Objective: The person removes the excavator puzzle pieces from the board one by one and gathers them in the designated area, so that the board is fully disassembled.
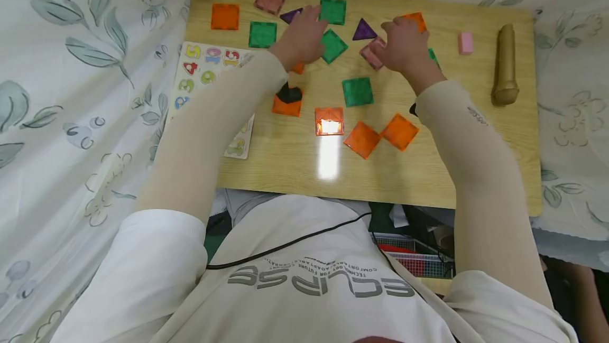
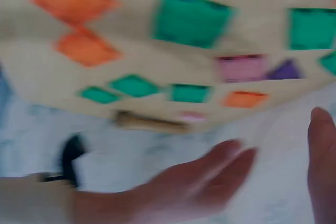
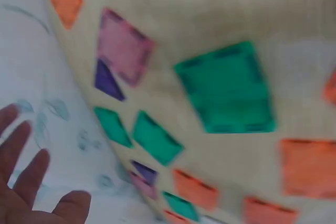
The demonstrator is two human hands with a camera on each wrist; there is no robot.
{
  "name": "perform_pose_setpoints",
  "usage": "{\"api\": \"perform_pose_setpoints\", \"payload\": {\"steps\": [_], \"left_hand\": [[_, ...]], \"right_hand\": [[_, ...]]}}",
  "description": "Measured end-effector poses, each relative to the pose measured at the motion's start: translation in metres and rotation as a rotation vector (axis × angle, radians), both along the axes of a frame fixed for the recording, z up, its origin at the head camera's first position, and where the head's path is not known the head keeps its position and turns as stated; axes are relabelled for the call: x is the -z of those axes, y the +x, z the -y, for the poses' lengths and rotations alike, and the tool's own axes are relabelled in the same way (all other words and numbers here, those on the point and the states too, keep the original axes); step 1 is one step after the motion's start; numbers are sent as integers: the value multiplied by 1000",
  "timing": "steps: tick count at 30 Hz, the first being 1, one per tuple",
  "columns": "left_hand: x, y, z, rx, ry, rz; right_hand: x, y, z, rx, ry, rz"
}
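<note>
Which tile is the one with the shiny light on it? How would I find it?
Start at the wooden board lying on the leafy cloth and look at its near half, close to the person. In the row of orange tiles there, find the orange square just left of two tilted orange ones. It alone lies straight and has a bright white glare on it.

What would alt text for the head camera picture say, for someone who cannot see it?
Seen from above, a person's left hand and right hand reach over flat coloured tiles scattered on a wooden board: orange, green and pink squares and a purple triangle. A number puzzle lies at the board's left edge and a gold cylinder at its right.
</note>
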State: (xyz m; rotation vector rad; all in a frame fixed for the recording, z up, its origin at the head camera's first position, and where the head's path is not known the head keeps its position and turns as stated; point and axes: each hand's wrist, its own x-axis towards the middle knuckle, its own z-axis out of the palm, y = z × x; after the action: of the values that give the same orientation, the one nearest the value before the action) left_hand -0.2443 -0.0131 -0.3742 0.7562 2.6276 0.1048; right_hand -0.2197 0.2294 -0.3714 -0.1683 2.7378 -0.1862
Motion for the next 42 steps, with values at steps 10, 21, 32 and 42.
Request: {"api": "perform_pose_setpoints", "payload": {"steps": [10,21,32,42], "left_hand": [[69,91,-15,160,177,52],[121,131,-8,156,196,-39],[135,112,-4,119,92,-80],[132,95,-14,101,120,-2]], "right_hand": [[59,59,-10,-158,-130,-4],[102,70,-9,-185,-182,109],[117,84,-9,-224,-89,192],[112,94,-7,-190,-111,174]]}}
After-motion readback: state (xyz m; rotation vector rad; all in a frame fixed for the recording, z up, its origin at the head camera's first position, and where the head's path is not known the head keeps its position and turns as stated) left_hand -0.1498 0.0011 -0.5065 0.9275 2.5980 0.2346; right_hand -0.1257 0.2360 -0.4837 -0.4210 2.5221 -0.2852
